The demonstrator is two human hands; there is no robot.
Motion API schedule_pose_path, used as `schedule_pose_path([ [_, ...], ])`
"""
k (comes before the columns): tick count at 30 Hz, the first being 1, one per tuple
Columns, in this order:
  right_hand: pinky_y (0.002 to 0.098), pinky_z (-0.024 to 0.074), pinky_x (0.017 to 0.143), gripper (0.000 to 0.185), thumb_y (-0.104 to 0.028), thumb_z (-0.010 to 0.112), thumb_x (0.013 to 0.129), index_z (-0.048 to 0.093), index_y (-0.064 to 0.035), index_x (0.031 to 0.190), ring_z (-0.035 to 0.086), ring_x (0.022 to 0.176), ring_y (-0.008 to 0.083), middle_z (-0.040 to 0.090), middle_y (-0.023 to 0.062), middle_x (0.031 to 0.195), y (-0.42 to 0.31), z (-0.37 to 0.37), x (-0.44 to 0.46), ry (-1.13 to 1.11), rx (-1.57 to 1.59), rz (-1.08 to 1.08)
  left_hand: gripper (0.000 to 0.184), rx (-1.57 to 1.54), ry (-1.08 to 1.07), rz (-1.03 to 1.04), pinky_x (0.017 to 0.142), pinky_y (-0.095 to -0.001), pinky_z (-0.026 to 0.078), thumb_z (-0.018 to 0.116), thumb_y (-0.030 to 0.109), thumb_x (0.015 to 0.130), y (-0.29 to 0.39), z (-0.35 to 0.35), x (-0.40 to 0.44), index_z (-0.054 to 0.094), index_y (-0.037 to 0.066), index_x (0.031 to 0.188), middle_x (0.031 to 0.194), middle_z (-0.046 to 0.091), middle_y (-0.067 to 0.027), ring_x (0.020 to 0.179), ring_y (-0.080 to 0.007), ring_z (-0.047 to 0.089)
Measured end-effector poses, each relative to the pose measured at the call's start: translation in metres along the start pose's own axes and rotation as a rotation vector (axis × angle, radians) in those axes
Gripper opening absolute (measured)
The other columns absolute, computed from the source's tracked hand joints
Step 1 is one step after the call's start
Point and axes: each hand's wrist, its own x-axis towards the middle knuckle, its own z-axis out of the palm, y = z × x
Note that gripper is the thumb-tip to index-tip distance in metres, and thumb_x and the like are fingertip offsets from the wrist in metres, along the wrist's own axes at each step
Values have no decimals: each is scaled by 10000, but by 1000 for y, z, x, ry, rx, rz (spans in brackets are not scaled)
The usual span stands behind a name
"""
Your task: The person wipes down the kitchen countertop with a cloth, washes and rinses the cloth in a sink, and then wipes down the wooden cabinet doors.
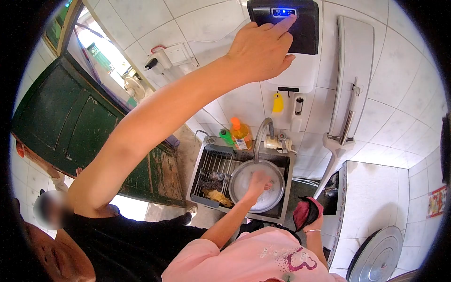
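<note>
My left hand (260, 182) is inside a round metal basin (280, 195) of whitish, sudsy water, fingers stretched out and a little blurred. Nothing shows in its grip. At the right, beside the sink, my right hand (316, 223) is closed around a dark red cloth item with black edging (304, 214); its exact kind is unclear. The basin sits in a metal sink (289, 185) under a curved faucet (257, 141). A person in black reaches over from the left, and that person's hand (260, 49) touches the lit panel (283, 13) of a black-and-white wall unit (305, 35).
Left of the basin, a draining rack (216, 164) holds a yellowish cloth (218, 197) and a dark scrubber. Behind stand an orange bottle (241, 135) and a green bottle (226, 136). A tiled counter (369, 197) with a round metal lid (378, 256) lies right; a green door (70, 113) stands left.
</note>
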Motion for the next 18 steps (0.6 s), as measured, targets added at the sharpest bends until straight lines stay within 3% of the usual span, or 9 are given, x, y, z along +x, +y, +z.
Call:
schedule_pose_path([
  [14, 435, 482, 930, 394, -269, 373, 951, 588, -17, 1165, 604, 1037, 318, 637, 130, 1139, -1, -7, 3, -38, -32, 16, 269, -17, -8, -29, 799, -375, 483, 595, 370, 845, 3, -1, 1, 663, 110, 856, 1397, 479, -55, 914, -197, 652],
  [18, 422, 453, 973, 452, -300, 321, 966, 566, -11, 1212, 588, 1087, 305, 621, 132, 1187, -1, -13, 4, -80, -8, 29, 274, -131, -87, -139, 827, -392, 480, 583, 373, 860, 7, -4, 3, 673, 118, 818, 1445, 424, -45, 901, -215, 659],
])
